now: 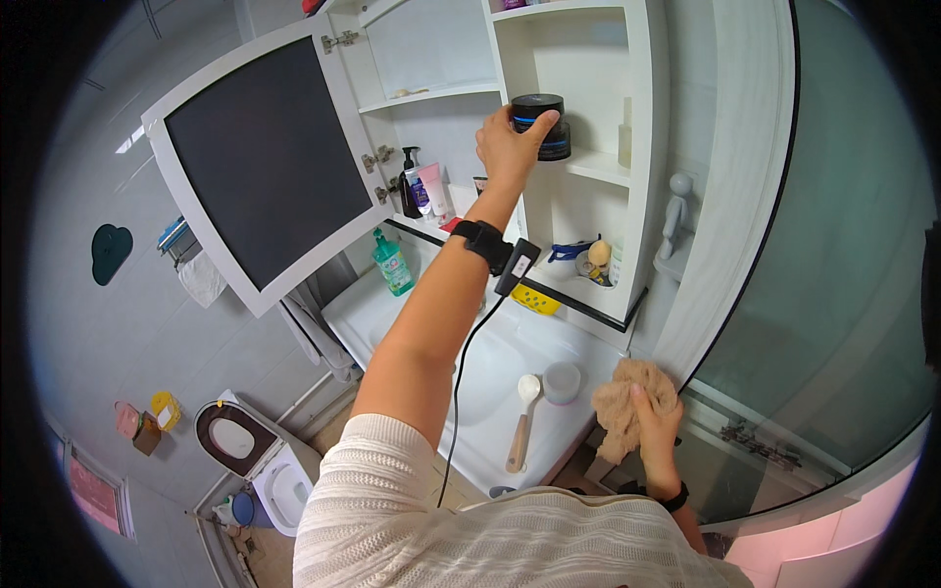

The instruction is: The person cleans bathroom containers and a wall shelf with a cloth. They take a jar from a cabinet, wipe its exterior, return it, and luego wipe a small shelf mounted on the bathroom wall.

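My left hand (pixel 511 147) reaches up into the white wall cabinet (pixel 647 147) and grips a black jar (pixel 537 101) with a blue band. Its thumb lies across the front, and the other fingers wrap round the left side, partly hidden. Directly beneath is a second black jar (pixel 555 144), at the edge of the middle shelf (pixel 599 167). Whether the upper jar rests on it I cannot tell. Low on the right, my right hand (pixel 654 434) holds a crumpled beige cloth (pixel 628 400) beside the corner of the white washbasin (pixel 485 367).
A mirror-cabinet door (pixel 268 162) hangs open at left. Bottles and tubes (pixel 434 191) line the lower ledge, with a green pump bottle (pixel 393 262) below. On the basin's rim are a wooden-handled brush (pixel 522 422) and a translucent cup (pixel 562 383). A glass panel (pixel 831 257) borders the right.
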### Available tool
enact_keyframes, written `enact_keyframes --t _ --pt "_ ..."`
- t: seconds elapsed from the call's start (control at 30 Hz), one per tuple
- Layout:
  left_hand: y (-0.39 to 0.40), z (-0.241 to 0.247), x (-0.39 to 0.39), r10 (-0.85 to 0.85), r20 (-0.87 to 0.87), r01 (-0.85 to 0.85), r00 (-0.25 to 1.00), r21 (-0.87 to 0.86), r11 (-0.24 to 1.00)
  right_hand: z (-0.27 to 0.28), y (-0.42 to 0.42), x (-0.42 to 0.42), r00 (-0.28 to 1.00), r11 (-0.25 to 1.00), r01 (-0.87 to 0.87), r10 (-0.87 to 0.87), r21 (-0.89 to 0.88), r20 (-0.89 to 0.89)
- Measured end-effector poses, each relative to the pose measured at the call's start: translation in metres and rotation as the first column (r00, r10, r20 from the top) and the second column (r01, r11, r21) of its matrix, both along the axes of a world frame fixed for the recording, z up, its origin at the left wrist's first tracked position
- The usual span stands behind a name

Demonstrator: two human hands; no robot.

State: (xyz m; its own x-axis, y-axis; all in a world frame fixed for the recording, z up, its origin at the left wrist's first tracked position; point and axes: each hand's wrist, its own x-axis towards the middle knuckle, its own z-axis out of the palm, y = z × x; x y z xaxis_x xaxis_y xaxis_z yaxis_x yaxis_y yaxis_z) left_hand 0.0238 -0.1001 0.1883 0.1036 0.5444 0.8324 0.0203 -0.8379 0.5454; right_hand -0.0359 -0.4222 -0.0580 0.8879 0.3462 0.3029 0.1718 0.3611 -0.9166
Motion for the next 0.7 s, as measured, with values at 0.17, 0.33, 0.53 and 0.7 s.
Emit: enact_keyframes --t 0.17,0.33,0.53,0.7 --pt "0.002 -0.003 0.017 0.087 -0.036 -0.089 0.996 -0.063 0.994 0.001 0.000 0.001 1.000 1.000 -0.028 0.028 0.002 -0.009" --pt "-0.004 0.002 0.023 0.085 -0.013 -0.085 0.996 -0.094 0.992 -0.003 0.002 0.004 1.000 1.000 -0.027 0.027 -0.008 -0.011" --pt "-0.007 0.006 0.029 0.141 -0.052 -0.147 0.989 -0.137 0.979 -0.003 0.006 0.004 0.998 0.998 -0.059 0.058 -0.015 -0.028" --pt "-0.004 -0.010 0.026 0.104 -0.017 -0.105 0.994 -0.050 0.993 -0.004 0.005 0.005 0.994 0.995 -0.099 0.098 -0.006 -0.056"
